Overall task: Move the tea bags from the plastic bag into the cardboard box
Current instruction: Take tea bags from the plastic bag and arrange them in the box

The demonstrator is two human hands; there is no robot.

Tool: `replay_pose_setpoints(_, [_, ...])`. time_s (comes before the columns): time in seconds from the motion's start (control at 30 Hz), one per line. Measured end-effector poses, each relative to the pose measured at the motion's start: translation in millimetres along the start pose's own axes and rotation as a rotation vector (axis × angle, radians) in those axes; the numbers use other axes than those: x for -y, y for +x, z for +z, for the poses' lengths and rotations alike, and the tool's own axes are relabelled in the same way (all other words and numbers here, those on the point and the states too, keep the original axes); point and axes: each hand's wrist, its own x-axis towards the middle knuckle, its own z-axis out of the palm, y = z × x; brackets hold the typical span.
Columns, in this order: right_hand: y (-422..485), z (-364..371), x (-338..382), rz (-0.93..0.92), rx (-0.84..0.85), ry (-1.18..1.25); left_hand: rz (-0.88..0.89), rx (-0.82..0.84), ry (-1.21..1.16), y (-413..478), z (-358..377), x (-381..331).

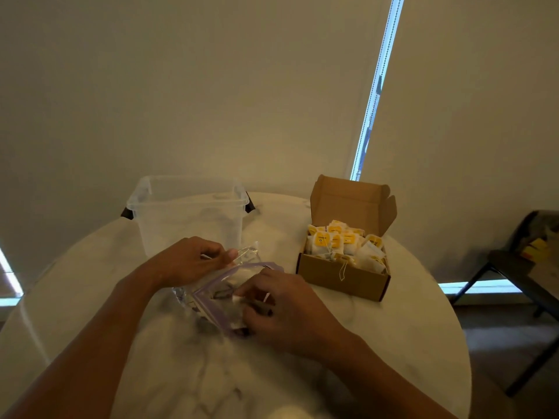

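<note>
A clear plastic zip bag (225, 287) with a purple seal strip lies on the round marble table (181, 373) in front of me. My left hand (187, 261) pinches its far edge. My right hand (281, 306) sits at the bag's open mouth, fingers curled around something small and white with a string; whether it is a tea bag is hard to tell. To the right stands an open cardboard box (341, 276), lid up, holding several white tea bags (338, 241) with yellow tags. One string hangs over its front wall.
A clear plastic tub (187, 213) with black clips stands at the back of the table, just behind my left hand. A dark chair (514, 267) stands on the floor to the right. Window blinds hang behind the table.
</note>
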Motion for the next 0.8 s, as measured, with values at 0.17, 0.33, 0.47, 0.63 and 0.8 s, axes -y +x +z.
replay_pose_setpoints(0.17, [-1,-25,8,0.241,-0.022,0.481,-0.016,-0.004,-0.015,0,0,0])
replay_pose_setpoints(0.33, [1,-42,8,0.337,0.009,0.732,-0.014,0.005,-0.005,2,1,4])
replay_pose_setpoints(0.47, [2,-45,5,0.389,-0.032,0.856,-0.001,0.018,0.006,2,1,3])
replay_pose_setpoints(0.63, [2,-45,2,0.428,-0.06,0.87,-0.014,0.016,0.033,2,1,2])
replay_pose_setpoints(0.8, [1,-44,-3,0.41,-0.062,0.828,-0.017,0.024,0.033,2,1,0])
